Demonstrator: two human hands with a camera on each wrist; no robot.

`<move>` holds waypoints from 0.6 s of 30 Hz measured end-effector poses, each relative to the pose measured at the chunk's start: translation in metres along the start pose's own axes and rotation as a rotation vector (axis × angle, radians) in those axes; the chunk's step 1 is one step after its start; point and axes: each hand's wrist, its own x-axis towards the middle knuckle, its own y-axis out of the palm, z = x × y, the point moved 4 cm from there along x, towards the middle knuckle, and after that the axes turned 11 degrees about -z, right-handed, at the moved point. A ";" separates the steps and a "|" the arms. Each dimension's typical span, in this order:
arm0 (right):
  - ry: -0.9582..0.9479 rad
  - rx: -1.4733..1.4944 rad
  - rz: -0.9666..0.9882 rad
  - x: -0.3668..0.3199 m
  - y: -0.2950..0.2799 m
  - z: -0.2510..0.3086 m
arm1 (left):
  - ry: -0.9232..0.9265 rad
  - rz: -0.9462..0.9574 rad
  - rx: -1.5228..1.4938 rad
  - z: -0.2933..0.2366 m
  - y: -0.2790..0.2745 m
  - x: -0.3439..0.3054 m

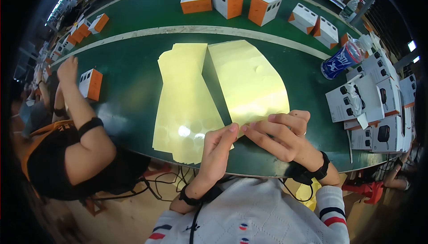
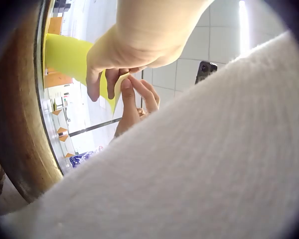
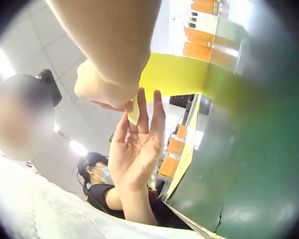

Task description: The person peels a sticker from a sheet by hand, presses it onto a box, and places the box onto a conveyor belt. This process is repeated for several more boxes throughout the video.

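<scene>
A glossy yellow sticker sheet (image 1: 249, 79) is raised at its near corner, in front of the body. My left hand (image 1: 215, 152) pinches that corner between thumb and forefinger. Right beside it, my right hand (image 1: 285, 137) pinches the same edge, its other fingers spread loosely; the fingertips of both hands nearly meet. In the right wrist view the left hand (image 3: 137, 154) shows its palm, with the sheet (image 3: 174, 74) stretching away behind. To the left lies a stack of yellow sheets (image 1: 183, 88) with faint round outlines, on the green table (image 1: 129, 110).
White and orange boxes (image 1: 227, 1) stand along the table's far side. Stacked boxes (image 1: 388, 132) and a blue-labelled bottle (image 1: 341, 61) are at the right. Another person's arm (image 1: 84, 114) reaches over the left side, near a single box (image 1: 90, 84).
</scene>
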 end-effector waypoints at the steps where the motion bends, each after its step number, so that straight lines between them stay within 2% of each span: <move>1: 0.003 0.032 0.012 0.000 0.001 0.000 | 0.010 -0.012 0.005 -0.005 0.005 -0.001; 3: 0.007 0.094 0.036 0.001 0.003 -0.002 | 0.022 -0.027 0.026 -0.009 0.005 -0.001; 6: 0.116 0.327 0.072 0.005 0.009 -0.010 | 0.029 -0.058 0.039 -0.011 0.000 -0.001; 10: 0.506 0.847 0.264 0.026 0.020 -0.038 | 0.035 -0.152 -0.008 -0.012 -0.012 0.006; 12: 0.713 0.890 0.224 0.035 0.036 -0.070 | 0.043 -0.165 -0.013 -0.007 -0.021 0.011; 13: 0.741 0.836 0.139 0.035 0.055 -0.092 | 0.047 -0.172 -0.016 -0.005 -0.025 0.014; 15: 0.467 0.355 0.114 0.051 0.084 -0.144 | 0.044 -0.160 -0.025 0.002 -0.029 0.022; 16: 0.515 0.371 0.140 0.053 0.108 -0.175 | 0.043 -0.153 -0.027 0.007 -0.031 0.026; 18: 0.460 0.263 0.159 0.047 0.159 -0.233 | 0.055 -0.145 0.005 0.010 -0.034 0.032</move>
